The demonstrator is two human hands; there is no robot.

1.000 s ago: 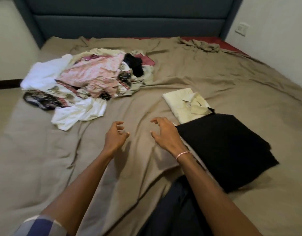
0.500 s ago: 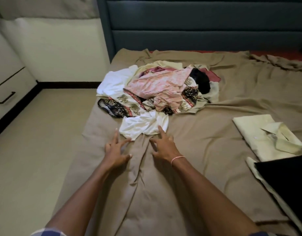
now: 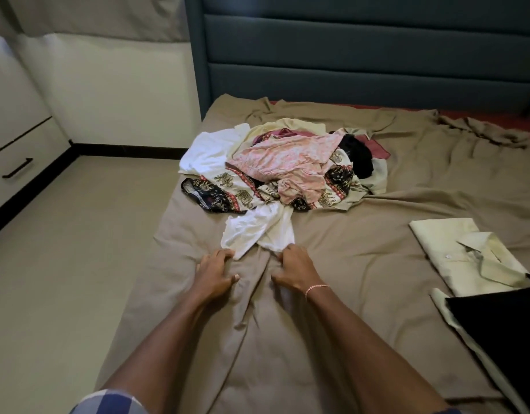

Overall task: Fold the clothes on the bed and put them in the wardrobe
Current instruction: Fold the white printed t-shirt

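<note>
Nearest me, my left hand (image 3: 216,271) and right hand (image 3: 295,268) sit side by side on the bed sheet (image 3: 332,339). Their fingers are curled at the near hem of the white garment (image 3: 257,227), and I cannot tell whether they pinch it or only the sheet. Its far end runs under the elephant-print cloth (image 3: 236,189) and the pink top (image 3: 281,156), heaped just beyond. I judge a hard pull would drag those two along, or bunch the sheet and disturb the folded shirt (image 3: 455,252) on my right.

clothes pile (image 3: 284,171) on the bed (image 3: 362,264) just beyond my left hand (image 3: 214,271) and right hand (image 3: 295,268); folded shirt (image 3: 455,252) farther right.
</note>
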